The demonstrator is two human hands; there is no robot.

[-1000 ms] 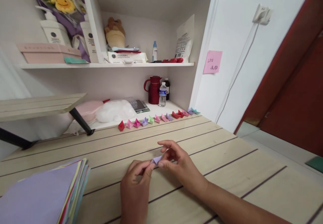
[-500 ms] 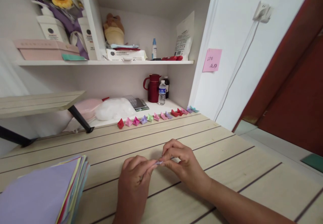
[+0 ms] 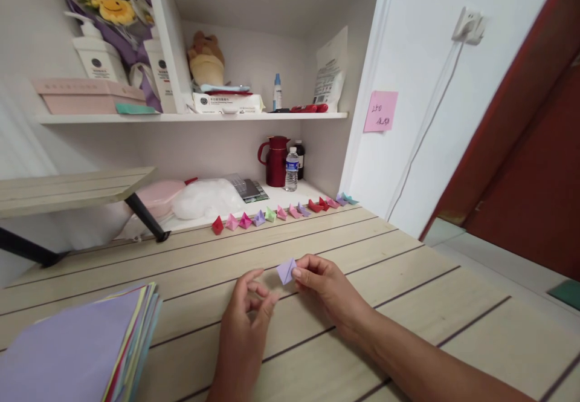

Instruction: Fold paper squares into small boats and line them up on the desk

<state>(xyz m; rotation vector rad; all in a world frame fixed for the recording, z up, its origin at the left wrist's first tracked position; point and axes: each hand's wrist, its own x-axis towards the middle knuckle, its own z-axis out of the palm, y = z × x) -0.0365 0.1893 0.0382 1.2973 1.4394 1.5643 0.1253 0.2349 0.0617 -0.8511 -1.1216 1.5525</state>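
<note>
A small folded square of lavender paper (image 3: 285, 271) is pinched by one corner between the thumb and fingers of my right hand (image 3: 322, 284). A diagonal fold line crosses its face. Just left of the paper, my left hand (image 3: 252, 308) holds nothing; its thumb and fingers are curved and apart, slightly blurred. Beyond both hands, a row of small folded paper boats in red, pink, purple, green and blue runs along the table's back edge, with a red paper boat (image 3: 217, 225) at its left end.
A stack of coloured paper (image 3: 67, 344) lies at the front left of the slatted table (image 3: 435, 311). Behind it stands a small raised shelf (image 3: 77, 190) on black legs. The cabinet at the back holds a dark red jug (image 3: 275, 161) and a water bottle (image 3: 291, 171).
My left hand has let go of the lavender paper and opened. My right hand has turned the paper so that its flat face shows. The view has tilted slightly up.
</note>
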